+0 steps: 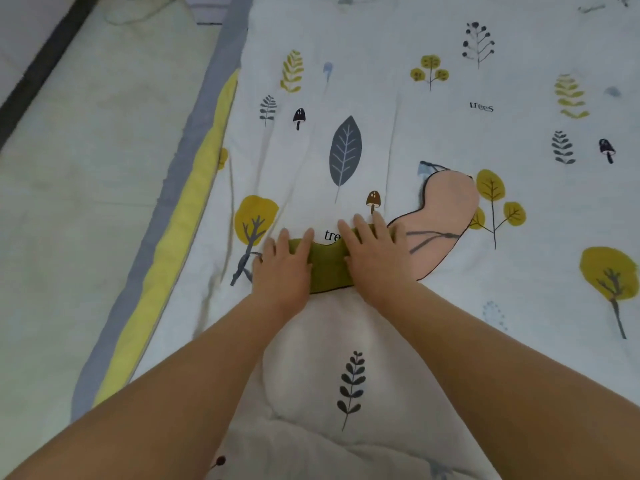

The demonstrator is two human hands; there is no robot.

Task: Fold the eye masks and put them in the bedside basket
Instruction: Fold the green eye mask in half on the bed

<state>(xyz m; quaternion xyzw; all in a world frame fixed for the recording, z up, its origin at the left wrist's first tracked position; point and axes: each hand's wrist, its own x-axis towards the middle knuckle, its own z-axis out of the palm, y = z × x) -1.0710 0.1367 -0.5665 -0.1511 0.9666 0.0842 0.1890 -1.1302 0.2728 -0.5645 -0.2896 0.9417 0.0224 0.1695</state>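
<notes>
1. Under both my hands, near the middle of the bed, lies the green mask [327,266].
2. It is flat on the quilt [398,81], and only its middle part shows between my hands.
3. My left hand [282,268] lies flat on the left end of the green mask, with its fingers straight and a little apart, not gripping.
4. My right hand [375,252] lies flat on the right end, with its fingers spread and pressing down, not closed on anything.
5. Just beside my right hand is the pink mask [446,209]. It lies open on the quilt, and its near end touches the green mask or sits under my hand; I cannot tell which.
6. A thin dark edge runs round the pink mask.
7. The quilt is white with yellow trees, grey leaves and small mushrooms on it.
8. A yellow and grey band [180,216] runs down the left side of the quilt.
9. Left of that band is a pale sheet [86,168].
</notes>
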